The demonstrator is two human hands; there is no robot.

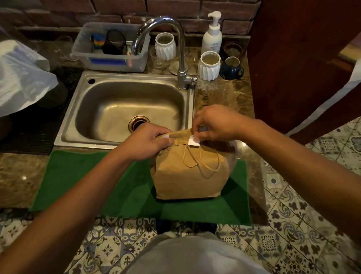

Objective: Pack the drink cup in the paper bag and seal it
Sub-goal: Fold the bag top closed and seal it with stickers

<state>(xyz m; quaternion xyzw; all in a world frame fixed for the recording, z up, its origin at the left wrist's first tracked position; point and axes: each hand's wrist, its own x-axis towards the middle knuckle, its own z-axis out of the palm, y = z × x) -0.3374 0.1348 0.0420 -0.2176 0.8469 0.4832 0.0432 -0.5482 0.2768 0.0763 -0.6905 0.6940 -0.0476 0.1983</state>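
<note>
While the brown paper bag (189, 175) stands upright on the green mat (96, 188), its folded top sits right between the two hands, close to the near rim of the stainless steel sink (126, 106) just beyond the knuckles. There's open green mat to the left of the left hand, and a narrower strip to the right of the bag before the counter edge drops to patterned floor tiles. The left hand (147, 143) is curled over the folded top, fingers pinching it down, with a bit of white sticker showing under the fingertips. The right hand (214, 125) is closed in a fine pinch on a small white sticker tab (194, 141) at the fold's right end. The bag's twine handles (199, 159) hang loose down its front, below both hands. The drink cup can't be seen; the bag is folded shut. Beyond the hands, a chrome tap (174, 47) arches over the sink.
</note>
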